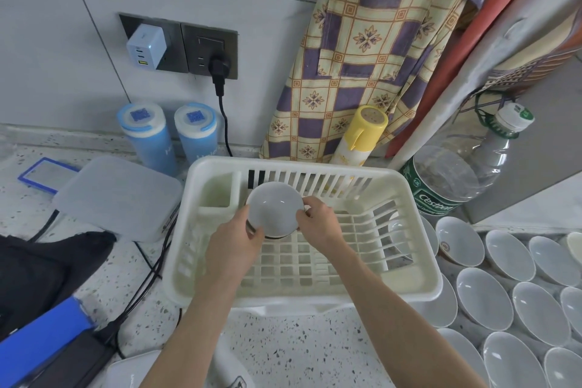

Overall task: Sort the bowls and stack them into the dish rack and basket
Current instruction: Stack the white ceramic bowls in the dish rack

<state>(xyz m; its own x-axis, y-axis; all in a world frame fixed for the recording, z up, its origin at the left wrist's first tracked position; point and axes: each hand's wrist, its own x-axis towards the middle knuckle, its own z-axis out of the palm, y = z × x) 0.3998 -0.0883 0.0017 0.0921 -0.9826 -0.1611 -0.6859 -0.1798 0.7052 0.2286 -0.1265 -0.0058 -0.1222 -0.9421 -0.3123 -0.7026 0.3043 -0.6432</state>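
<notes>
Both forearms reach over the dish rack [419,280]; left hand [234,241] and right hand [319,220] each grip a tilted white bowl [273,209] (over the rack's left side).

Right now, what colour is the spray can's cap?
Yellow: the spray can's cap, seen in the head view behind the dish rack.

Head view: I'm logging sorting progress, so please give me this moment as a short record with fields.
held item: one white bowl, tilted, over the rack's back left
left hand: grips the bowl's near-left rim
right hand: pinches the bowl's right rim
dish rack: cream plastic, on the speckled counter; no other bowl plainly seen inside
waiting bowls: many white ones spread on the counter right of the rack
behind rack: yellow spray can, clear water bottle
</notes>
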